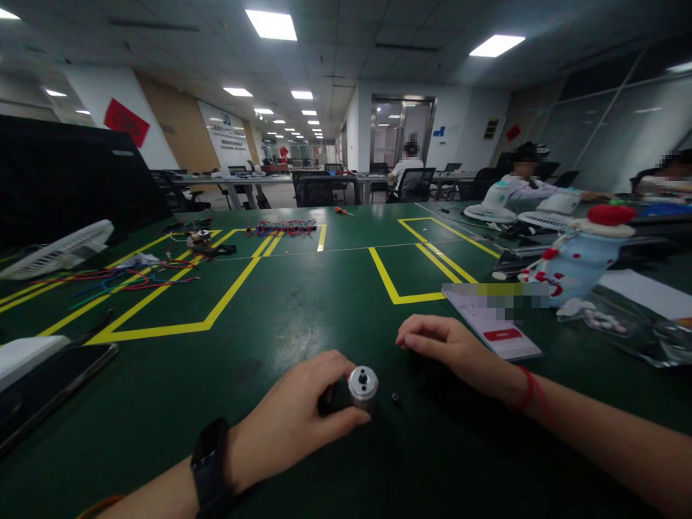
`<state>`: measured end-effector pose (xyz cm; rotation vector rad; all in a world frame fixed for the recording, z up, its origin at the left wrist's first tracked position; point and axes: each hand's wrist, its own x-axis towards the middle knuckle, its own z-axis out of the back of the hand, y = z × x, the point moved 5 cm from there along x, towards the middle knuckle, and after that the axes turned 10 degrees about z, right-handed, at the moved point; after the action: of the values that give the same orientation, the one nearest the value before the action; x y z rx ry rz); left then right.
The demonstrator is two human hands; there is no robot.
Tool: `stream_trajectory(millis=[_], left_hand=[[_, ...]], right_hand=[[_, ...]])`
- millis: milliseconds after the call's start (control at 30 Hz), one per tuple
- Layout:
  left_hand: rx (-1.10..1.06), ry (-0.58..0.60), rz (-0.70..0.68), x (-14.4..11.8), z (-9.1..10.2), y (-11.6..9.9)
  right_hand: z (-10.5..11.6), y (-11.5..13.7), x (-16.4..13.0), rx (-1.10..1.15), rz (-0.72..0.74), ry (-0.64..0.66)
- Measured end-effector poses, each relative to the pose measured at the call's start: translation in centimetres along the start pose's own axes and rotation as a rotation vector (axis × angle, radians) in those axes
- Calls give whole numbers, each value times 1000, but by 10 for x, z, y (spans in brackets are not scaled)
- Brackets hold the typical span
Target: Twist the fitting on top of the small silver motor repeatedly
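My left hand (295,418) grips a small cylindrical motor (361,385) with a silver end cap and a black body, holding it just above the green table (303,310). A black watch sits on that wrist. A tiny black part (396,397) lies on the table just right of the motor. My right hand (448,346) rests on the table to the right, fingers curled loosely and empty, with a red string around the wrist. It lies next to a white card with a red label (494,324).
Yellow tape outlines (216,303) mark the table. Coloured wires (124,281) and a white fan grille (59,249) lie at the left, a phone (48,382) at the near left. A snowman-like figure (584,259) and plastic bags stand at the right. Seated people work at the far right.
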<state>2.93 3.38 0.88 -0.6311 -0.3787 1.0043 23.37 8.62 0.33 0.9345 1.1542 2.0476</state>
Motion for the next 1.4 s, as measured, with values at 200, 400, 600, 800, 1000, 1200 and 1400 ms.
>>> stream_trajectory(millis=[200, 400, 600, 800, 1000, 1200, 1400], left_hand=[[-5, -4, 1, 0, 1, -1], [8, -1, 6, 1, 0, 0], [12, -17, -7, 0, -2, 0], [10, -22, -17, 0, -2, 0], [16, -16, -9, 0, -3, -1], [11, -16, -13, -1, -1, -3], [9, -9, -17, 0, 1, -4]], right_hand=[[9, -11, 2, -43, -88, -119], [-26, 25, -7, -427, 172, 320], [-33, 46, 7, -257, 271, -1], [-44, 57, 13, -225, 294, 42], [-45, 55, 13, -178, 239, 55], [-42, 52, 11, -110, 181, 81], [-5, 11, 5, 37, -135, -173]])
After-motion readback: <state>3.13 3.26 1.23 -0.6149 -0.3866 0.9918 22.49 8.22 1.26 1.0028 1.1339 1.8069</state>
